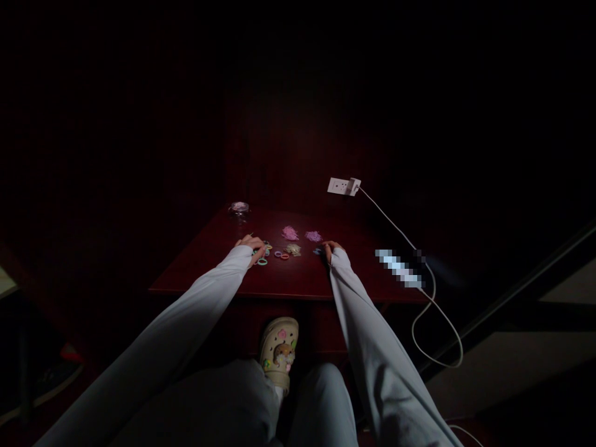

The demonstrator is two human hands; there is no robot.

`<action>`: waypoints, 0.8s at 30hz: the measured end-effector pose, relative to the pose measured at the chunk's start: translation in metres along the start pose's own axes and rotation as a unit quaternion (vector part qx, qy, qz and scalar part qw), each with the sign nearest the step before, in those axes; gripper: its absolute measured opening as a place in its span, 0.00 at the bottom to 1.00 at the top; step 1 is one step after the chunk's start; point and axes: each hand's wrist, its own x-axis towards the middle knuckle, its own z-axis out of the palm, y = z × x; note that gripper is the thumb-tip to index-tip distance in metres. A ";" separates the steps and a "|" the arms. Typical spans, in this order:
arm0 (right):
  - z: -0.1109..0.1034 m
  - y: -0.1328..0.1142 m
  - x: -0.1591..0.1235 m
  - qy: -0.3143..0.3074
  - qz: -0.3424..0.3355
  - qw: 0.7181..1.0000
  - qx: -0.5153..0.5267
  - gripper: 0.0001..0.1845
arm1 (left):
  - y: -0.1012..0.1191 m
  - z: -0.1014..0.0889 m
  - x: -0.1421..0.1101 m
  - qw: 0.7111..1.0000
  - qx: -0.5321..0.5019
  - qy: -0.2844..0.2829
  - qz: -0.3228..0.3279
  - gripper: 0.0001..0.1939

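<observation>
On the dark red table, my left hand (251, 243) rests with its fingers curled down over several small coloured hair ties, and what it grips is hidden. A green hair tie (262, 262) lies beside its fingers. A purple hair tie (278, 254) and a red hair tie (284, 256) are between the hands. Across from it, my right hand (331, 249) has bent, closed fingers pointing down beside a small bluish hair tie (317, 251); anything in them is too small to make out. Near the middle sits a pale yellowish pile of small bands (293, 249).
Behind are a pink pile (289, 233) and a purple pile (313, 236) of thin bands. A clear jar (239, 212) with pink contents stands at the table's back left. From a wall socket (342, 186), a white cable (388, 217) runs to a blurred device (399, 269) at right.
</observation>
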 end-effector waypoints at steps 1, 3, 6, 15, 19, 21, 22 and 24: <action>0.001 -0.002 -0.001 0.020 -0.005 1.000 0.010 0.18 | 0.001 0.000 -0.001 1.000 -0.002 0.005 0.003 0.18; 0.006 -0.010 -0.003 0.066 -0.017 0.997 0.040 0.18 | 0.005 0.001 -0.002 1.000 -0.004 0.020 0.018 0.19; 0.027 -0.035 -0.011 0.072 -0.064 0.991 0.096 0.17 | 0.011 0.003 -0.003 0.998 0.002 0.051 0.028 0.20; 0.067 -0.126 -0.051 -0.129 -0.199 0.971 -0.025 0.11 | -0.004 0.002 0.005 0.999 0.018 0.012 0.045 0.17; 0.059 -0.133 -0.054 -0.139 -0.212 0.964 -0.080 0.12 | -0.006 0.003 0.005 0.998 0.018 0.019 0.051 0.17; 0.058 -0.132 -0.053 -0.140 -0.220 0.960 -0.100 0.13 | -0.005 0.003 0.005 0.998 0.016 0.017 0.052 0.18; 0.058 -0.132 -0.053 -0.140 -0.223 0.959 -0.105 0.13 | -0.004 0.002 0.005 0.998 0.014 0.015 0.051 0.17; 0.059 -0.131 -0.054 -0.133 -0.228 0.959 -0.107 0.14 | 0.000 0.000 0.005 0.999 0.012 0.013 0.046 0.17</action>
